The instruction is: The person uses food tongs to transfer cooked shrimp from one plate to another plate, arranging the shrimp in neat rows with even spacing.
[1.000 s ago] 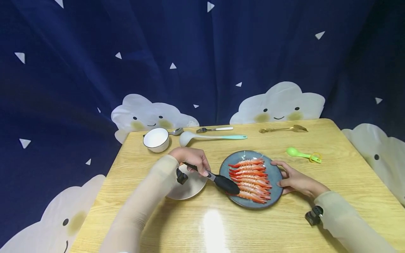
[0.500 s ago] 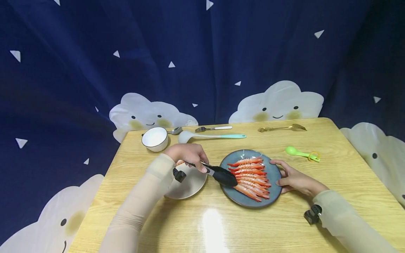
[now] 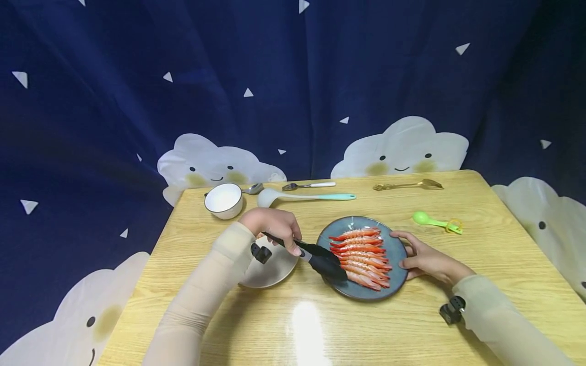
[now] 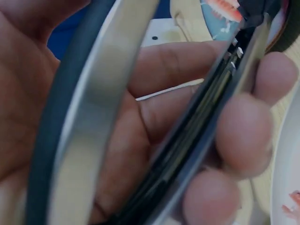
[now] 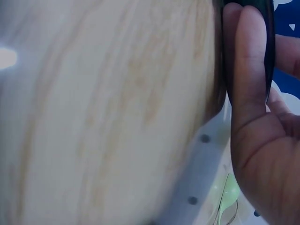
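In the head view my left hand [image 3: 276, 226] holds black-and-metal tongs [image 3: 327, 263], fingers curled round one arm of them. The tongs slant down to the right, their black tips over the left ends of the lowest shrimp. A row of red-orange shrimp [image 3: 363, 249] lies side by side on a blue round plate [image 3: 361, 294]. My right hand [image 3: 428, 260] grips that plate's right rim, thumb on top; the right wrist view shows the thumb [image 5: 251, 61] along the dark rim. Below my left hand is a white plate [image 3: 274, 272], partly hidden, with shrimp pieces [image 4: 293, 206] on it in the left wrist view.
A white bowl [image 3: 224, 201] stands at the table's back left, a spoon [image 3: 253, 189] beside it. A mint-handled ladle [image 3: 306, 197], a fork [image 3: 308, 186] and a gold spoon [image 3: 407, 185] lie along the back. A green spoon [image 3: 437, 222] lies at right.
The tongs' tips drew back up-left, then came down-right again over the lowest shrimp. The lowest shrimp shifted and tilted slightly. My right hand has stayed on the blue plate's rim.
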Demonstrator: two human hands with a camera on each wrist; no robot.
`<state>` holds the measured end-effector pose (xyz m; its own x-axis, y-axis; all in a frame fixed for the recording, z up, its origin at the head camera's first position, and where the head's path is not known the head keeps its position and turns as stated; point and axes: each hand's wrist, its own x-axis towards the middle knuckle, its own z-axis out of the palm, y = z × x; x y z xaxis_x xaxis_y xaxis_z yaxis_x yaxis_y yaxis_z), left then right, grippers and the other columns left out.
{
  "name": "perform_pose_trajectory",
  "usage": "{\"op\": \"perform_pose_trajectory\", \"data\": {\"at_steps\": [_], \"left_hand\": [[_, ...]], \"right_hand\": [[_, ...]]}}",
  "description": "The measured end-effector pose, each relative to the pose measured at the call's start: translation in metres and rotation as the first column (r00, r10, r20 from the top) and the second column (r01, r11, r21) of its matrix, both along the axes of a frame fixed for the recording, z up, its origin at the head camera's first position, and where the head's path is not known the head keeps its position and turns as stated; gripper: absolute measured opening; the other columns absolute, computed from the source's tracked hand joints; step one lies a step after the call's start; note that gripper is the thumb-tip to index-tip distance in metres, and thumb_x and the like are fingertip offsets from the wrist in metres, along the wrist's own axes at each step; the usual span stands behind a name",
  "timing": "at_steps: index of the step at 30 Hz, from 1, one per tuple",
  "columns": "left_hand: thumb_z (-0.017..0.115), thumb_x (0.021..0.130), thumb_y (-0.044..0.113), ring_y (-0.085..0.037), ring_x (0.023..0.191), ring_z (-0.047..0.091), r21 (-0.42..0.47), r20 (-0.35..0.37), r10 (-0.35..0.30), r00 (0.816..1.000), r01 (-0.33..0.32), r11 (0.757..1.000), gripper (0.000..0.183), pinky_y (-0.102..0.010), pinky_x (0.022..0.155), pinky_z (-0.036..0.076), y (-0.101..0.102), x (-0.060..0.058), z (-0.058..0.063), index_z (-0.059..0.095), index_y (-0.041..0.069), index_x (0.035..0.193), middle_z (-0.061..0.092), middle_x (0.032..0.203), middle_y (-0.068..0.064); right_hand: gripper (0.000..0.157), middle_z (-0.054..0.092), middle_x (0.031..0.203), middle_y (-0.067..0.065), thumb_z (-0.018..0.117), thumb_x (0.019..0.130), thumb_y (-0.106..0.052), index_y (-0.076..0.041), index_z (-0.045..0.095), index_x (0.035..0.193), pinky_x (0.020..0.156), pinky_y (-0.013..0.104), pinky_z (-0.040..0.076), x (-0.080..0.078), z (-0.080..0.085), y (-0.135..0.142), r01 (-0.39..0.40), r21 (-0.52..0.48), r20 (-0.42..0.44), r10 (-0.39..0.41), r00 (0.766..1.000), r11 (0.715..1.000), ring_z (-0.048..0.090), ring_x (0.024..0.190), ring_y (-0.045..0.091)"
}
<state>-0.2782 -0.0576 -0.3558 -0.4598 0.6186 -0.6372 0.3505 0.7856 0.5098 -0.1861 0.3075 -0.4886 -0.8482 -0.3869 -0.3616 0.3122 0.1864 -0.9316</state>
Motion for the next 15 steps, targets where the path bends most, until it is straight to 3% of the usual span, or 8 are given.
{"op": "perform_pose_trajectory", "data": {"at_steps": [4,7,9,12,15], "left_hand": [[0.068,0.074,0.028,-0.012,0.040,0.034,0.014,-0.011,-0.017,1.000,0.017,1.000,0.018,-0.026,0.039,0.028,0.003,0.004,0.006,0.063,0.011,0.072,0.044,0.054,0.003],[0.067,0.074,0.026,-0.013,0.040,0.031,0.012,-0.043,-0.040,0.998,0.040,0.999,0.022,-0.026,0.039,0.025,0.005,0.006,0.008,0.057,0.010,0.063,0.036,0.052,0.002],[0.070,0.071,0.028,-0.011,0.047,0.038,-0.002,-0.103,-0.075,0.992,0.075,0.997,0.019,-0.025,0.044,0.031,0.006,0.007,0.010,0.064,0.010,0.073,0.046,0.058,0.005],[0.075,0.065,0.033,-0.008,0.068,0.050,-0.017,-0.193,-0.126,0.973,0.125,0.992,0.038,-0.023,0.059,0.040,0.007,0.007,0.014,0.066,0.012,0.095,0.058,0.079,0.007],[0.076,0.062,0.033,-0.008,0.081,0.053,-0.003,-0.269,-0.157,0.950,0.162,0.987,0.043,-0.024,0.071,0.042,0.006,0.006,0.018,0.065,0.016,0.100,0.062,0.093,0.006]], "right_hand": [[0.079,0.035,0.117,0.027,0.053,0.078,0.006,-0.020,0.008,0.137,0.061,0.046,0.048,0.000,-0.001,0.001,0.002,-0.007,0.001,-0.002,1.000,1.000,0.057,0.081,0.029],[0.078,0.036,0.116,0.026,0.053,0.078,0.006,-0.020,0.008,0.137,0.061,0.046,0.048,-0.001,-0.001,0.001,0.000,-0.013,0.000,0.000,1.000,1.000,0.057,0.081,0.030],[0.079,0.036,0.115,0.026,0.053,0.078,0.006,-0.020,0.008,0.137,0.061,0.046,0.048,0.000,-0.001,0.001,-0.002,-0.014,0.004,0.002,1.000,1.000,0.057,0.081,0.029],[0.079,0.037,0.115,0.026,0.054,0.078,0.005,-0.018,0.007,0.137,0.060,0.045,0.048,0.000,0.000,0.001,-0.016,-0.015,-0.009,0.016,1.000,1.000,0.057,0.080,0.029],[0.079,0.038,0.114,0.026,0.054,0.078,0.005,-0.018,0.007,0.137,0.060,0.045,0.048,0.000,0.001,0.001,-0.012,-0.018,-0.007,0.012,1.000,1.000,0.057,0.080,0.030]]}}
